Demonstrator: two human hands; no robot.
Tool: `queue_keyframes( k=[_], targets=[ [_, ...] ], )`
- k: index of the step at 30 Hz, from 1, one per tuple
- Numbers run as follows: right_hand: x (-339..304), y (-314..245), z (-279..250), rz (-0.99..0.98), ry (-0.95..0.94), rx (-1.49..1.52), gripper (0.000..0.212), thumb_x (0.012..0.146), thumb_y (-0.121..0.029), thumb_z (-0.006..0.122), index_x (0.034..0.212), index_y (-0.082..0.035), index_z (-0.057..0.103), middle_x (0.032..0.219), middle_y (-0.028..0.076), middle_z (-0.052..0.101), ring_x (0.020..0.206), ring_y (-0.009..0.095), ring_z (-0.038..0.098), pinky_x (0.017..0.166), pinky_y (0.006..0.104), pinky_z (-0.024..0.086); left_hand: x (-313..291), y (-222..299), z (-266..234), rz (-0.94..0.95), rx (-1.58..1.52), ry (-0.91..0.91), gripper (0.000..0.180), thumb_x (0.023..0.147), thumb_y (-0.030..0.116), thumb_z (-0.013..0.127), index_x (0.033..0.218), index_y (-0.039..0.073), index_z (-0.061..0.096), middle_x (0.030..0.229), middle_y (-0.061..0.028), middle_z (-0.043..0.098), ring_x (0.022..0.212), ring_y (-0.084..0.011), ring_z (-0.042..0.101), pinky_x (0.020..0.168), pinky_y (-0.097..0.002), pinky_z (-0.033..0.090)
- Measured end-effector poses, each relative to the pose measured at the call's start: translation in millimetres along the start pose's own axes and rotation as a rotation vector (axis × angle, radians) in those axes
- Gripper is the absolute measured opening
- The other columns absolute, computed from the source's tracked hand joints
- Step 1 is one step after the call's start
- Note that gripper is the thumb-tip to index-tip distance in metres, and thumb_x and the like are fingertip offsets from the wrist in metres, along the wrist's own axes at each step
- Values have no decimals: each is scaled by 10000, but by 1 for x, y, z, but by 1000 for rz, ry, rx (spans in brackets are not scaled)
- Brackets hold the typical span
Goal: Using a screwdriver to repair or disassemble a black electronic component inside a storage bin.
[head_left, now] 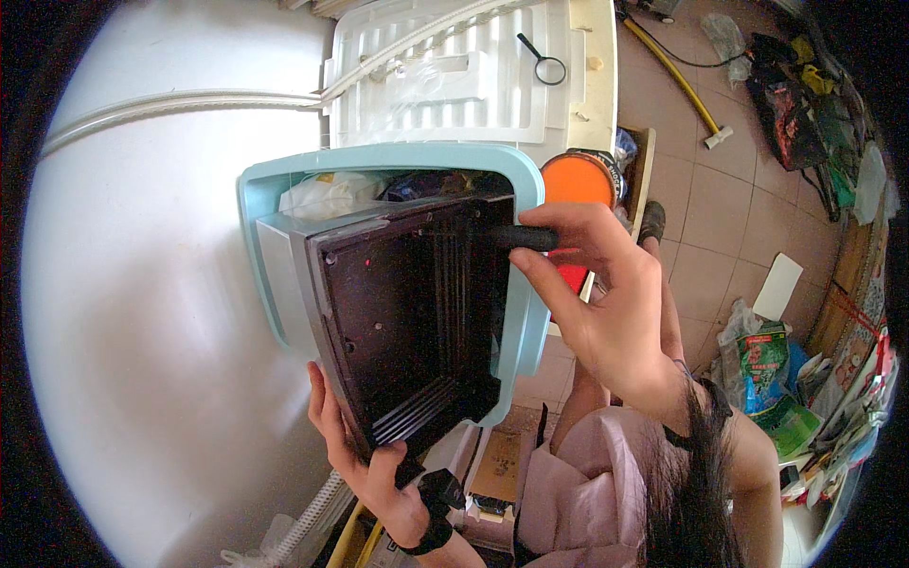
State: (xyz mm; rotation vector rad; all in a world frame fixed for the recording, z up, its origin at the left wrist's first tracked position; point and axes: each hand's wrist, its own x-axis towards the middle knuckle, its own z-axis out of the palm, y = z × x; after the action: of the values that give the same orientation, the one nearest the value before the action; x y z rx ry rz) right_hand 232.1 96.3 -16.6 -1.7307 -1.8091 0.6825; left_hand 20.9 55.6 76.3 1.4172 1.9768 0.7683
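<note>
My left hand [369, 464] grips the lower edge of a dark open plastic case [388, 303], thumb inside the rim and fingers along the outer wall. The case is tilted, its ribbed hollow facing me, over a light blue plastic tub [526, 180]. Small screw-like spots dot its inner face. Between thumb and fingertips, my right hand [606, 293] pinches a short black cylindrical handle [530, 238] at the case's right side. A thin dark shaft seems to run leftward from it, hard to make out against the case.
Inside the tub lie a white plastic bag [331, 192] and dark bundles. Behind it, a magnifying glass [549, 69] rests on a white lidded box [436, 123]. An orange round lid [576, 180] is to the right. A yellow pole [677, 80] and bags [762, 364] lie on the tiled floor.
</note>
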Motion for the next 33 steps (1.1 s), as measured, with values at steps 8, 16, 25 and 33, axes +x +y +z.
queue_keyframes(
  k=[8,16,25,33],
  targets=[
    [-1,2,-3,-12,4,-22,624,684,-111,683,1291,-129,541,665,33,509,556,225,596,484,358,475,-1,3,2,2,16,-4,922,485,188,540,1378,-36,489,1519,-190,325,1425,-271,297,1161,-382,218],
    [5,3,-14,-53,17,-46,653,668,-117,690,1305,-134,548,648,22,501,542,211,593,479,350,471,-2,8,3,25,-39,-2,888,513,123,526,1389,-18,487,1532,-165,290,1431,-263,288,1165,-387,219],
    [14,-13,9,-154,28,-116,686,650,-123,698,1321,-141,556,629,9,491,526,196,589,474,341,467,1,23,5,-27,-161,-32,848,546,53,507,1393,-1,495,1527,-141,264,1425,-252,288,1140,-402,286],
    [19,-17,18,-219,0,-206,697,645,-131,702,1327,-140,559,623,2,497,520,186,590,473,337,466,3,28,2,-43,-110,-52,805,573,61,524,1377,24,529,1484,-134,281,1332,-246,411,1100,-387,351]
  ],
)
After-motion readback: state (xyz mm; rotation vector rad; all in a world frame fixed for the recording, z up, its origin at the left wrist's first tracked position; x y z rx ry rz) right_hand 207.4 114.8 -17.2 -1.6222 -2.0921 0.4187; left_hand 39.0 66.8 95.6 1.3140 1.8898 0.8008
